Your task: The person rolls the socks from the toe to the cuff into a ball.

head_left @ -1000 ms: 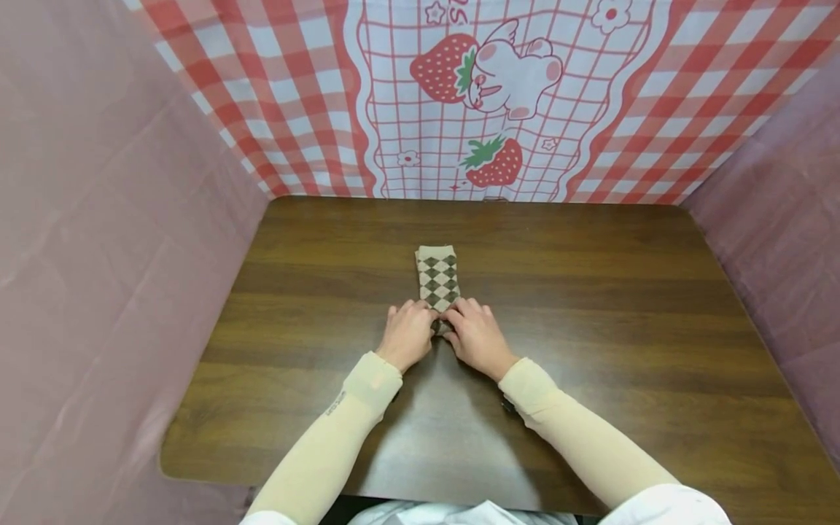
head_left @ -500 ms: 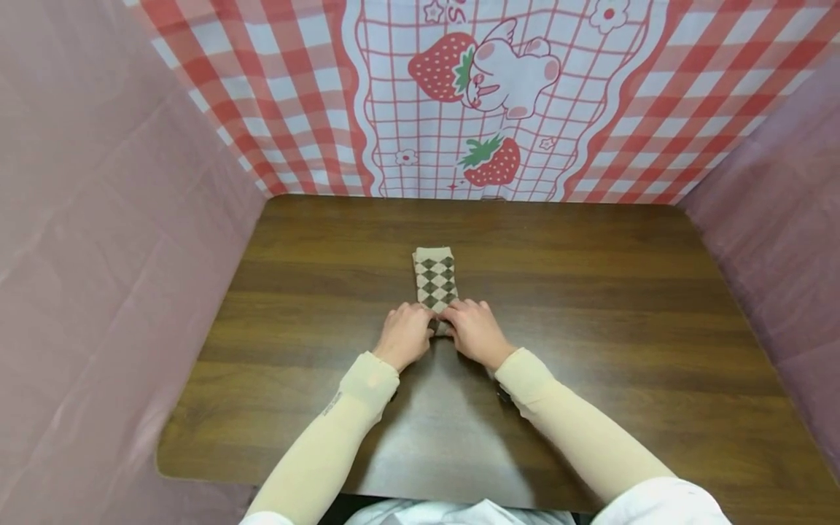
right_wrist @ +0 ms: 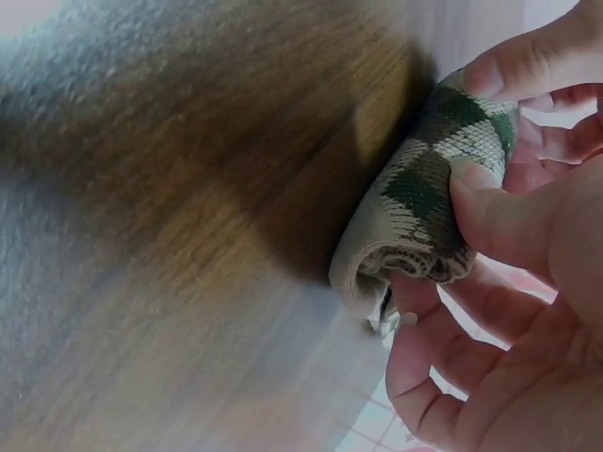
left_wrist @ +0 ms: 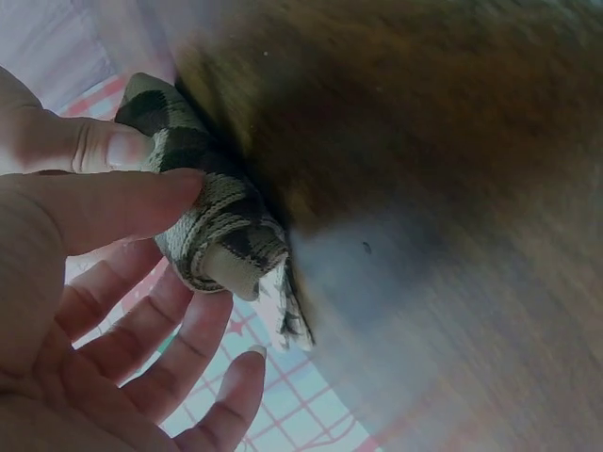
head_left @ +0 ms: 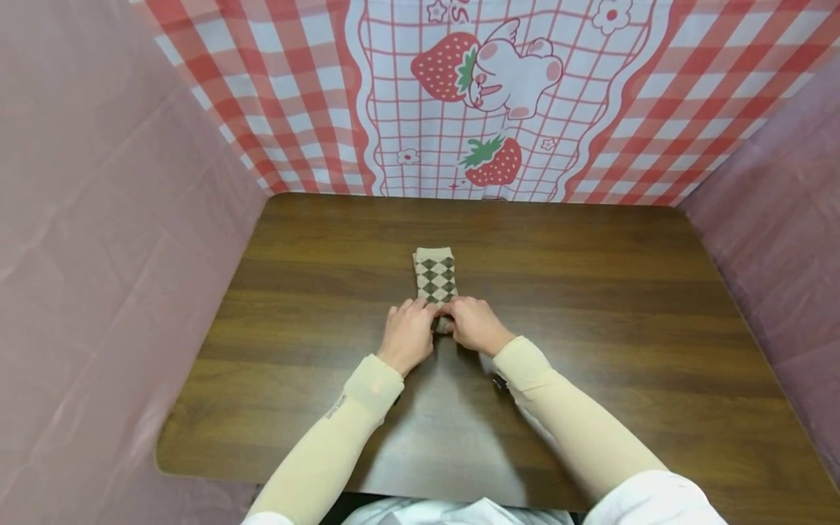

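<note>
A beige sock (head_left: 436, 277) with a dark green diamond pattern lies flat at the table's middle, its cuff pointing away from me. Its near end is rolled up, and the spiral edge of the roll (right_wrist: 424, 207) shows in the right wrist view. My left hand (head_left: 408, 334) grips the roll's left end, thumb on the near side and fingers beyond it. On the right end, my right hand (head_left: 477, 325) pinches the roll the same way. In the left wrist view the rolled sock (left_wrist: 221, 221) sits between thumb and fingers. A second layer edges out at the sock's left side.
The brown wooden table (head_left: 590, 306) spreads around both hands. A red-and-white checked cloth (head_left: 295, 95) with strawberries hangs behind its far edge. Pink fabric (head_left: 98, 255) hangs along the left side, and more pink fabric (head_left: 774, 219) along the right.
Both hands stay on the rolled end of the sock with small finger shifts. The right hand and forearm have moved slightly forward; the flat part has barely moved.
</note>
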`<state>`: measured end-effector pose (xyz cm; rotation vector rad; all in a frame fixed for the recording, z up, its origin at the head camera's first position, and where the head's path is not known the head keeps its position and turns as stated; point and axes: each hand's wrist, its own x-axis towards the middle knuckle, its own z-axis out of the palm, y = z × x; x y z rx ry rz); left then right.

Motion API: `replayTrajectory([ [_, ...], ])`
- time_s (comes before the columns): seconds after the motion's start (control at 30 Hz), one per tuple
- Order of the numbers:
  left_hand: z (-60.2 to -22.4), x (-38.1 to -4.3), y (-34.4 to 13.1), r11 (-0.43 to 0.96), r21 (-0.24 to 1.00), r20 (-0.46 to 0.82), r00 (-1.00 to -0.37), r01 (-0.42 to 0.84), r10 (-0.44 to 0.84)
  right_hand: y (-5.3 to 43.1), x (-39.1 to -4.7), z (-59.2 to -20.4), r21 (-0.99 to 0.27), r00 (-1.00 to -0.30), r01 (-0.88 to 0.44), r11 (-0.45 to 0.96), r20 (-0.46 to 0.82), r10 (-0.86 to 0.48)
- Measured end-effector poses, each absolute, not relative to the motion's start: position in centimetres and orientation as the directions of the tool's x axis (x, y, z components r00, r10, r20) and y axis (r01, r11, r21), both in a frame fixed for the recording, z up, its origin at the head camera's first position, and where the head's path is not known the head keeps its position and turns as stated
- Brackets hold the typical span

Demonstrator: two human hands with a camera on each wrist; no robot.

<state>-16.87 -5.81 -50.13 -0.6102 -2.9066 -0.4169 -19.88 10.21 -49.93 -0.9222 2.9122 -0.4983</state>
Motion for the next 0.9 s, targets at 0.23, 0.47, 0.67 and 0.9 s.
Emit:
replayTrajectory([
  [0.23, -50.1, -17.0, -5.9, 0.880, 0.228, 0.227, -0.902, 0.416, 0.368, 10.2, -20.0, -49.9, -0.352, -0.821, -0.545, 0.761, 0.041, -0.569],
  [0.47, -49.9, -17.4, -6.0, 0.887, 0.254, 0.180, -0.920, 0.385, 0.348, 10.3, -18.8, -49.6, -0.255, -0.799, -0.601, 0.757, 0.166, -0.578],
  [0.67, -49.8, -17.9, -6.0, 0.895, 0.277, 0.132, -0.936, 0.350, 0.325, 10.0, -18.0, -50.0, -0.172, -0.752, -0.647, 0.743, 0.306, -0.584],
  [0.9, -50.0, -17.8, -6.0, 0.898, 0.285, 0.103, -0.942, 0.334, 0.318, 9.9, -17.7, -51.0, -0.124, -0.738, -0.654, 0.746, 0.319, -0.594],
])
